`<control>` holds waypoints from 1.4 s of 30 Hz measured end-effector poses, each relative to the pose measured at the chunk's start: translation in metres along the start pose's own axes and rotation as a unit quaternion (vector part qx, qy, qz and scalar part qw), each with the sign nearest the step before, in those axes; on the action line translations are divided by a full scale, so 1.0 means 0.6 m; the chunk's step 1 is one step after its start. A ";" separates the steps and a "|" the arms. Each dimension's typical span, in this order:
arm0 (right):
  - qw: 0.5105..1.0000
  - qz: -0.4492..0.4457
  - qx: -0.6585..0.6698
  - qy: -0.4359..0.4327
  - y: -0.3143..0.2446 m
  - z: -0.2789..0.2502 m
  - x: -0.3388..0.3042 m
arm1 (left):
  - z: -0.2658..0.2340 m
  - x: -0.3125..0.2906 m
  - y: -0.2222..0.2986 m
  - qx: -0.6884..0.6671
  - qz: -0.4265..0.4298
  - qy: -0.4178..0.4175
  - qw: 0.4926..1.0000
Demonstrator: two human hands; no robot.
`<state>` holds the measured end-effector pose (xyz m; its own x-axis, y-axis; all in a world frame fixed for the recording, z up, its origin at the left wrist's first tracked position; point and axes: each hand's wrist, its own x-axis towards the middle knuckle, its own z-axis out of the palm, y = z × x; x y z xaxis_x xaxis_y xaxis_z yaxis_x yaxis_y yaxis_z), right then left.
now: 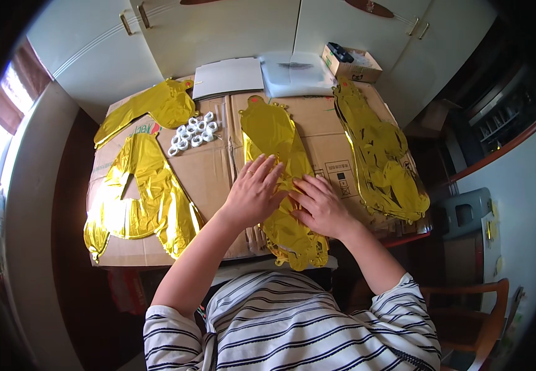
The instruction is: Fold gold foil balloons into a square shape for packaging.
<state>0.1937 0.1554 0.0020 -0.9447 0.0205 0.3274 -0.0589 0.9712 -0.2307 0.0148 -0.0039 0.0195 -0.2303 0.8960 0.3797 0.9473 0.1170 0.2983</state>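
Note:
A stack of flat gold foil balloons point(272, 133) lies lengthwise in front of me, its near end reaching the table's front edge. My left hand point(255, 193) rests flat on the middle of the stack, fingers stretched out. Beside it my right hand point(320, 207) lies on the stack's right side with its fingers spread. At the left is a flat gold foil balloon shaped like a letter A point(147, 213). Behind that lies another gold foil balloon point(157, 105), bent in outline. A further pile of gold foil balloons point(382, 154) lies at the right.
Flattened cardboard point(209, 176) covers the table. Several small white rolls point(192, 133) sit in a cluster. At the back are a white sheet point(229, 77), clear plastic bags point(297, 75) and a small box point(361, 65) holding a black object. A wooden chair point(497, 315) stands at the lower right.

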 end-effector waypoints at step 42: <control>0.999 0.037 -0.002 0.000 0.076 -0.010 0.016 | 0.065 0.152 -0.049 -0.018 0.088 -0.020 0.996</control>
<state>0.1841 0.2015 0.0000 -0.9467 0.0923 0.3087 0.0125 0.9678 -0.2513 -0.0254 0.0912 0.0113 -0.0509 0.9175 0.3944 0.9634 -0.0589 0.2614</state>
